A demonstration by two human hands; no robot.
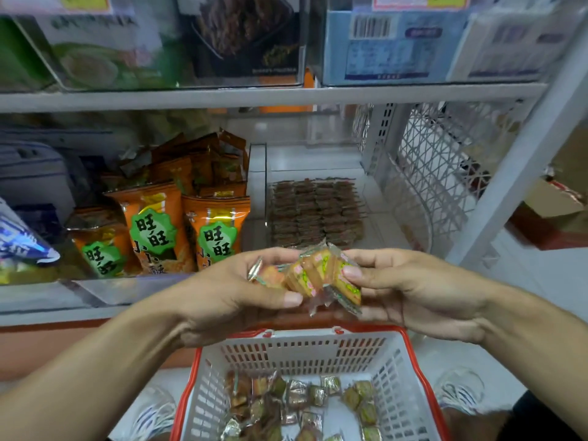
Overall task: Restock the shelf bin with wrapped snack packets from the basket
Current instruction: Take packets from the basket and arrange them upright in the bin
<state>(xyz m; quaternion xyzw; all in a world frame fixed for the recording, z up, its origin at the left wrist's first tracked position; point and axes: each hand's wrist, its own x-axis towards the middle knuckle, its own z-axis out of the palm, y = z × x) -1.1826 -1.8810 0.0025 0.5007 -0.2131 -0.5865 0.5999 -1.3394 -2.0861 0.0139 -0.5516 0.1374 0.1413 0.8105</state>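
Two hands, one bundle, head view only. Your left hand (235,291) and right hand (410,288) both pinch a fanned stack of wrapped snack packets (321,275) between thumb and fingers, held in mid-air above the basket (305,348) and just in front of the shelf edge. Shelf bin (318,160), clear-walled, directly beyond the bundle: brown packets already laid in neat rows across its floor, with bare floor behind them and room above, so you appear partly through the restock. Basket, white with red rim, below your wrists: a loose scatter of packets on the bottom, so more loads look to be left. Orange snack bags (184,224) fill the neighbouring bin to the left. Held bundle not yet over the bin; it sits nearer you than the stocked rows.
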